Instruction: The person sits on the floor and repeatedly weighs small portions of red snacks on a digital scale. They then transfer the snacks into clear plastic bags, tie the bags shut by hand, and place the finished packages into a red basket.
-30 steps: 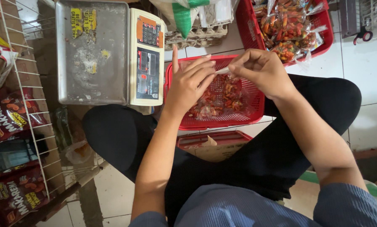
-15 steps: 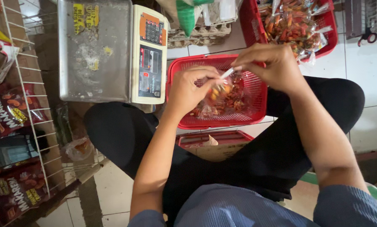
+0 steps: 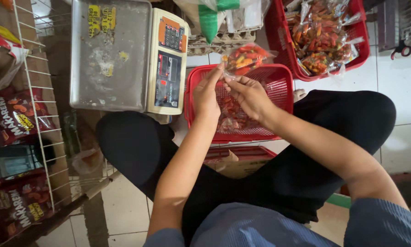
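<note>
A small clear plastic bag of red and orange chillies (image 3: pixel 245 58) is lifted above a red mesh basket (image 3: pixel 283 82) that sits in front of my crossed legs. My left hand (image 3: pixel 207 93) pinches the bag's neck with thumb and fingers. My right hand (image 3: pixel 250 96) grips the same neck from the right, fingers curled close to the left hand. More loose chillies (image 3: pixel 230 114) lie in the basket under my hands.
A metal-topped digital scale (image 3: pixel 123 55) stands to the left of the basket. A second red basket (image 3: pixel 359 43) with several filled chilli bags is at the upper right. A wire rack (image 3: pixel 36 119) with snack packets stands at the left. A cardboard box (image 3: pixel 235 164) lies between my legs.
My hands lifted the bag of chillies out of the basket and upward. Both hands now close on its neck, with the bag hanging past the basket's far rim.
</note>
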